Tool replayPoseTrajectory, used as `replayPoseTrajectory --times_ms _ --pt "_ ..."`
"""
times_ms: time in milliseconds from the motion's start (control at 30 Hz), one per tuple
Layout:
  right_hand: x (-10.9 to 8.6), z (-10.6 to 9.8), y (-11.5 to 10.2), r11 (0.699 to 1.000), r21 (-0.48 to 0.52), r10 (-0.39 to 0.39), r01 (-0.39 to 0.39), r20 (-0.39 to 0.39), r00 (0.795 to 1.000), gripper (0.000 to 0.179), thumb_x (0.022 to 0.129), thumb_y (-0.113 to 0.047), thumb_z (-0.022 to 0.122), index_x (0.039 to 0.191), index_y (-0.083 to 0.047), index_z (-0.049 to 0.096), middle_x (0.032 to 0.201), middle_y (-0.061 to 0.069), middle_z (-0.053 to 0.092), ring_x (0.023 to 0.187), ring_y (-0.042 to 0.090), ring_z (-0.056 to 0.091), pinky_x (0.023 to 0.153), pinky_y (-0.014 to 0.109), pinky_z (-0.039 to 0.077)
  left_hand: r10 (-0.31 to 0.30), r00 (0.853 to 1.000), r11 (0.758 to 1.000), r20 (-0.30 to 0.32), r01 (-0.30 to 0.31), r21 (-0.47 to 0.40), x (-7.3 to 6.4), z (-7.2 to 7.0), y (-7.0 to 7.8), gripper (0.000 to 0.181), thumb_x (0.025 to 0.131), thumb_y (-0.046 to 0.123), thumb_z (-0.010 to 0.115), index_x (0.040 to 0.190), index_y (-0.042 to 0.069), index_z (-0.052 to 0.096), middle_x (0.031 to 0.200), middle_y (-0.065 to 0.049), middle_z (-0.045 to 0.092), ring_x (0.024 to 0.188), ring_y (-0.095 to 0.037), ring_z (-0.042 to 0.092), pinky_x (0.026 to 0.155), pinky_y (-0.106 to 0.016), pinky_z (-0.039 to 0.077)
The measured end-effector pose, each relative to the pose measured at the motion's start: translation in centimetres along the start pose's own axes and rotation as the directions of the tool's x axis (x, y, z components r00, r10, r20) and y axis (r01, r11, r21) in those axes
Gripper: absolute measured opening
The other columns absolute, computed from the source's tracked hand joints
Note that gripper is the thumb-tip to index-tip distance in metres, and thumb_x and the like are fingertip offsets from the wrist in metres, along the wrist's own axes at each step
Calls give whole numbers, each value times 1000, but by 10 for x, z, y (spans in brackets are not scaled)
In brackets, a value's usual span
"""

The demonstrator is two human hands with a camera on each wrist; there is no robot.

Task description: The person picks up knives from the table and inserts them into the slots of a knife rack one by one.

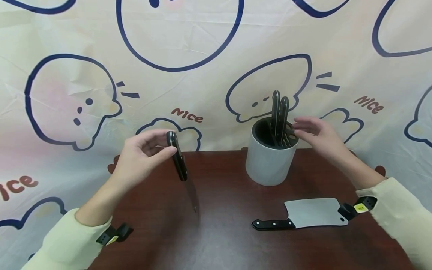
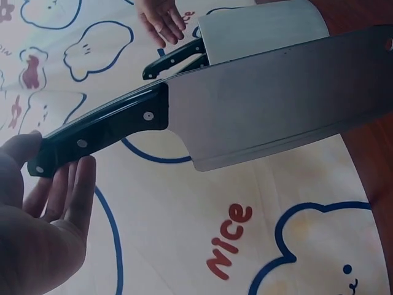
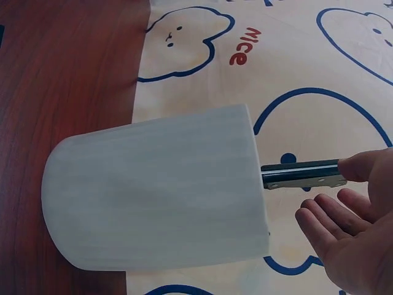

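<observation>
My left hand (image 1: 141,157) pinches the end of a black handle between thumb and fingers. It belongs to a broad-bladed cleaver (image 2: 276,98), held over the table with its blade pointing down, edge-on in the head view. Fingers loosely extended, my right hand (image 1: 317,135) is at the right rim of a white cylindrical knife holder (image 1: 271,167). Two black knife handles (image 1: 275,108) stick up from the holder, beside what look like scissor handles (image 1: 288,137). In the right wrist view, my thumb overlaps the end of a knife handle (image 3: 301,174).
Another cleaver (image 1: 315,213) lies flat on the dark brown table (image 1: 219,240), in front of the holder, its black handle toward the left. A cloth (image 1: 209,97) printed with cartoon outlines hangs behind the table. Both wrists wear small black cameras (image 1: 357,208).
</observation>
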State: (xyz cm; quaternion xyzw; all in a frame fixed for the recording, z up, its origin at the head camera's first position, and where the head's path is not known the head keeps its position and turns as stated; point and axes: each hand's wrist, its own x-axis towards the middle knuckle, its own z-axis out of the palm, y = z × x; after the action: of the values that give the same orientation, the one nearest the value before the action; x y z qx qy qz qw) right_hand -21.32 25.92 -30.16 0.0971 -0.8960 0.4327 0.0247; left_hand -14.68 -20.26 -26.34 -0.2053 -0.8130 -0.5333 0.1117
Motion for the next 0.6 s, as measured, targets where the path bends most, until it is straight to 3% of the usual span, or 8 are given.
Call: replayPoseTrajectory --times_ms 133,233,367,600 --pt "-6 -3 -3 999 -29 -22 22 -4 1000 56 104 -36 59 151 -10 46 144 17 56 134 35 52 108 56 44 -18 1000 1000 26 18 26 8 8 5 37 91 8 77 126 3 67 107 -9 71 96 -16 70 89 -20 55" --pt "-10 -3 -6 998 -45 -41 41 -12 999 53 104 -34 60 150 -10 48 142 17 58 131 34 54 102 32 50 -20 998 1000 59 19 23 15 14 6 39 91 10 78 127 3 67 108 -10 71 97 -18 69 89 -22 56" --pt "-14 0 -10 997 -35 -69 68 -26 997 49 103 -31 61 147 -10 51 139 15 60 127 31 58 85 5 45 -20 994 1000 104 19 11 22 23 7 41 90 11 78 129 5 66 111 -8 71 98 -18 68 89 -25 57" --pt "-17 13 -22 992 -13 -125 124 -26 992 46 102 -26 64 145 -10 54 136 13 63 123 29 61 84 8 48 -8 992 1000 123 8 -4 31 35 9 43 90 14 80 131 10 67 113 -4 71 101 -16 69 89 -27 58"
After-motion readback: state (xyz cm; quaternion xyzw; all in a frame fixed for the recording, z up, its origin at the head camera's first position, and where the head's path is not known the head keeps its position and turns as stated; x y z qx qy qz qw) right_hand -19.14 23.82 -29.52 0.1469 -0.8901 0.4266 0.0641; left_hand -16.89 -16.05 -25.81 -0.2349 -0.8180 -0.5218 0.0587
